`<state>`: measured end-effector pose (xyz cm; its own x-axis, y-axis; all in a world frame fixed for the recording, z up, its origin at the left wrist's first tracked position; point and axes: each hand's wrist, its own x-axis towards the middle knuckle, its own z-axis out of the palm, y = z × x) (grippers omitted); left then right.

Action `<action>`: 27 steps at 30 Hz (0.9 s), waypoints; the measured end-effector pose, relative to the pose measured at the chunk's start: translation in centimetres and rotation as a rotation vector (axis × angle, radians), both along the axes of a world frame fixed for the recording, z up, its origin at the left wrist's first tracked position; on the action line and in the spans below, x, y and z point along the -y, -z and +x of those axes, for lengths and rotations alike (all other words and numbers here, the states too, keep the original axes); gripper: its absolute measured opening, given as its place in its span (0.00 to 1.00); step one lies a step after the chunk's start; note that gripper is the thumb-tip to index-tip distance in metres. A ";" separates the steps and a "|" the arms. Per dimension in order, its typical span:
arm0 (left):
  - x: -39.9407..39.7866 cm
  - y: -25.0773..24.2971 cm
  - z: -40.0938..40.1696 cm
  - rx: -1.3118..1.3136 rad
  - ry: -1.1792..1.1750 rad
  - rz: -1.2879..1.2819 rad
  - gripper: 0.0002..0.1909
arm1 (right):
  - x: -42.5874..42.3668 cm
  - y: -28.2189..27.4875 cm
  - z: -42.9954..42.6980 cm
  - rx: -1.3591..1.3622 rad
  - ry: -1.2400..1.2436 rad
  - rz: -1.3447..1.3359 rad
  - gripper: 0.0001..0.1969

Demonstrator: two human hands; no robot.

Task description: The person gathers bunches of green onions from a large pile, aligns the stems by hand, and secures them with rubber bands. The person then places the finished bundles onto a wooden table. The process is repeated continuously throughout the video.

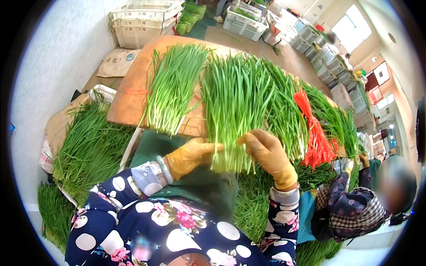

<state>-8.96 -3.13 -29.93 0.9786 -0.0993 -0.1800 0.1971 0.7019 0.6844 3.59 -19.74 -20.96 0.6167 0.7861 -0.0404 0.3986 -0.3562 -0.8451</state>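
A thick bundle of garlic chives (234, 99) lies over the near edge of the wooden table (128, 106), its pale stem ends hanging toward me. My left hand (188, 155), in a yellow rubber glove, grips the bundle's left side with the thumb across the front; some fingers are hidden behind the stems. On the other side, my right hand (271, 154), gloved alike, has curled fingers on the stems at the right edge. Left of this bundle rests a smaller pile of garlic chives (176, 88). To the right are more chives (286, 113) and a bunch of red plastic ties (314, 139).
Loose chives fill a container (93, 149) at my left, and more lie below the table (253, 202). A person (356, 206) works close on my right. White plastic crates (143, 28) stand beyond the table by a sack (118, 62); others (244, 25) sit farther back.
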 end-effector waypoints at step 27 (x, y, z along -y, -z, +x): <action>-0.8 1.9 0.0 -0.047 -0.055 -0.070 0.16 | -2.9 4.7 -1.6 0.453 0.192 -0.103 0.09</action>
<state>-8.97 -2.37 -31.84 0.9736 -0.0591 -0.2204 0.1873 0.7583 0.6244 2.04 -16.82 -25.64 0.7233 0.6629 0.1935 0.6366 -0.5315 -0.5588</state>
